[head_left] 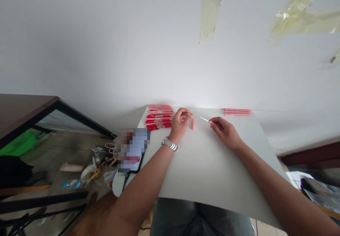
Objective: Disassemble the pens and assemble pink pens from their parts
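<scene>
My left hand [181,120], wearing a metal watch [169,144], is over the far part of the white table [207,172]. Its fingertips are pinched around something small that I cannot make out. Just right of those fingertips, a short pink pen barrel piece [192,124] lies on the table. In my right hand [224,130] is a disassembled pen [210,121], its thin white refill pointing left toward my left hand. The rest of the pen is hidden by my fingers.
Red and pink pens [159,116] lie in a stack at the table's far left. Several pink pens [237,111] lie at the far right, near the wall. A phone [134,151] with a cable rests on the left edge. Clutter, including a cup [88,173], covers the floor at left.
</scene>
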`<act>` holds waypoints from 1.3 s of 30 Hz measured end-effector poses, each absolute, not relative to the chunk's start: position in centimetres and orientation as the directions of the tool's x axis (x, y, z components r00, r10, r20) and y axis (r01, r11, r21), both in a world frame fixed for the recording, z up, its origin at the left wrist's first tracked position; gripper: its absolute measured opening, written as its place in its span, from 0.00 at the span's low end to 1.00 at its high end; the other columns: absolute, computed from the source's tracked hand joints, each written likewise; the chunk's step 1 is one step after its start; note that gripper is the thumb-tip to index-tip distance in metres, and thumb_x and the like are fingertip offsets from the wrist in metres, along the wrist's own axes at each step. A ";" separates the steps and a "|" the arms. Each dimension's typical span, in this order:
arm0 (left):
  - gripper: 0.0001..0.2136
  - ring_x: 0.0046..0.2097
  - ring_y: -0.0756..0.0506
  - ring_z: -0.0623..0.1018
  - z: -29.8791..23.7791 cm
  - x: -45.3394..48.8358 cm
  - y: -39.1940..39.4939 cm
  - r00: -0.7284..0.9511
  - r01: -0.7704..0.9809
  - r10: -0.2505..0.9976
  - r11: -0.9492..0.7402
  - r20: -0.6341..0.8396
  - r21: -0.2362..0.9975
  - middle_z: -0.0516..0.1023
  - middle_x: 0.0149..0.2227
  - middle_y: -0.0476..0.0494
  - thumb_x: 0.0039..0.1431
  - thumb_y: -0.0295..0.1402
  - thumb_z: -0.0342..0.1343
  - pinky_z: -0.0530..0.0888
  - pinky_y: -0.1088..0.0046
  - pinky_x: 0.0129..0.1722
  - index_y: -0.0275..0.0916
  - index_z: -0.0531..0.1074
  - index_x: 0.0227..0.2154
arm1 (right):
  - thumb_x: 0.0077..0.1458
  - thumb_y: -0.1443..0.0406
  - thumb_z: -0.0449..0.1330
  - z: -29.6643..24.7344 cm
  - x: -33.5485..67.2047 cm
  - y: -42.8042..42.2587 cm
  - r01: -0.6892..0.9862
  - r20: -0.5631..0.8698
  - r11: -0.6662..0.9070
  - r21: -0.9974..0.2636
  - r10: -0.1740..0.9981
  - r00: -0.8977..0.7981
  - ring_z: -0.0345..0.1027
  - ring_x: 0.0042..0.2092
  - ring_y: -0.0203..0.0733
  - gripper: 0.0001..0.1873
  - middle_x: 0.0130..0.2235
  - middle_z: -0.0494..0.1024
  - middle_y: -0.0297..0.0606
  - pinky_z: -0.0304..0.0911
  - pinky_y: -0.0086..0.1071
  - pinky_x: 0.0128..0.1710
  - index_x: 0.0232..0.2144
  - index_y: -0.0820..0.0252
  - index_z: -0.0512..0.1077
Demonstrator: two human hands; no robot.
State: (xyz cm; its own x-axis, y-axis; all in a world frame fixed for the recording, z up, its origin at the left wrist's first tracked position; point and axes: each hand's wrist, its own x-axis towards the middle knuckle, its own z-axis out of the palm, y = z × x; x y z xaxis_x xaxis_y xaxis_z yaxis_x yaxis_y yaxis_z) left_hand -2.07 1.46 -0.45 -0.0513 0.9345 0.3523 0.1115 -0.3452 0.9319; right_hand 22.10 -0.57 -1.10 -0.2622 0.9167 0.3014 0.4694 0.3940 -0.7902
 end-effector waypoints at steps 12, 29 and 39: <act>0.06 0.42 0.48 0.81 0.3 -2.3 0.6 -0.028 0.492 0.892 -0.381 0.451 0.783 0.82 0.43 0.45 0.69 0.32 0.56 0.77 0.71 0.44 0.43 0.74 0.45 | 0.68 0.46 0.55 -0.9 22.1 -0.6 0.470 0.317 0.395 -0.790 0.918 -0.239 0.73 0.37 0.44 0.21 0.38 0.79 0.41 0.70 0.36 0.39 0.45 0.55 0.73; 0.07 0.38 0.46 0.78 -0.5 -2.5 0.5 0.093 0.781 0.898 -0.334 0.431 0.528 0.77 0.43 0.42 0.69 0.31 0.56 0.75 0.67 0.42 0.42 0.78 0.44 | 0.67 0.46 0.55 -0.8 22.0 -0.5 0.464 0.318 0.390 -0.796 0.920 -0.227 0.73 0.37 0.43 0.21 0.37 0.79 0.40 0.70 0.36 0.38 0.44 0.56 0.73; 0.06 0.41 0.45 0.77 -0.4 -2.4 0.5 0.101 0.772 0.911 -0.325 0.400 0.547 0.76 0.41 0.43 0.67 0.29 0.58 0.75 0.67 0.44 0.42 0.80 0.39 | 0.68 0.47 0.54 -0.8 22.0 -0.5 0.475 0.318 0.386 -0.791 0.922 -0.221 0.72 0.36 0.42 0.21 0.37 0.79 0.39 0.68 0.35 0.38 0.44 0.56 0.73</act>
